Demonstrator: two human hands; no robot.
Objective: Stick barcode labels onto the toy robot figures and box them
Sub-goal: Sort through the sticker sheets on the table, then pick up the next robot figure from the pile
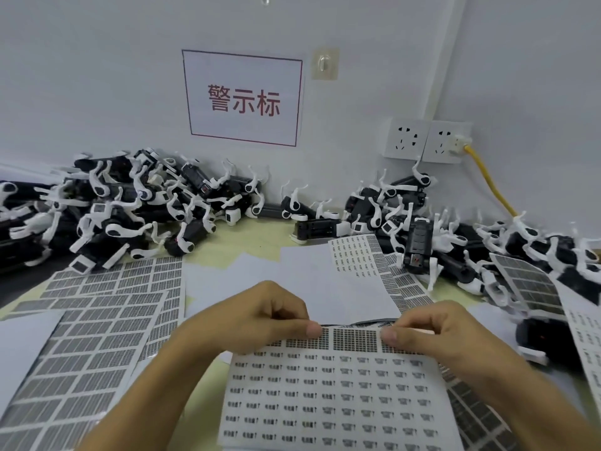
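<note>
Both hands pinch the far edge of a white sheet of small printed barcode labels (328,395) that lies on the pale yellow-green worktop (260,236) straight in front of the person: the left hand (260,317) has its thumb on top of the sheet and its fingers curled behind the edge, and the right hand (432,333) grips the same edge the same way, a short strip of dark labels showing between the two thumbs. Grey label sheets with larger rectangular stickers (91,346) overlap to the left, and blank white paper sheets (331,281) lie just beyond the hands. The black-and-white toy robot figures (130,206) lie heaped along the wall at left and right. On the wall hang a white sign with red characters (244,99) and white wall sockets (426,141) with a yellow cable (487,180) plugged in
</note>
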